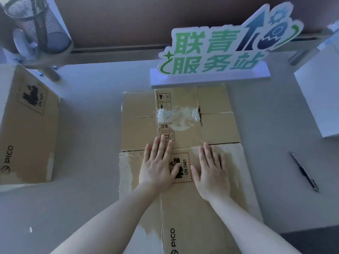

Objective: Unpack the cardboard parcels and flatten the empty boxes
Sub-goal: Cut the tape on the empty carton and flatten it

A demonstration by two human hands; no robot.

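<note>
A brown cardboard box (216, 125) lies flattened on the grey table in front of me, its flaps spread out toward the back and a crumpled patch of clear tape (176, 116) stuck near its middle. My left hand (158, 165) presses flat on it with straight fingers, beside a printed UN 3481 label (183, 167). My right hand (212, 173) presses flat on the box just to the right of that label. A second brown box (27, 129) stands upright at the left edge of the table.
A white sign with green characters (211, 52) stands right behind the flattened box. A utility knife (304, 173) lies on the table to the right. A white box (321, 92) sits at the far right, and a mesh pen holder (36, 24) at the back left.
</note>
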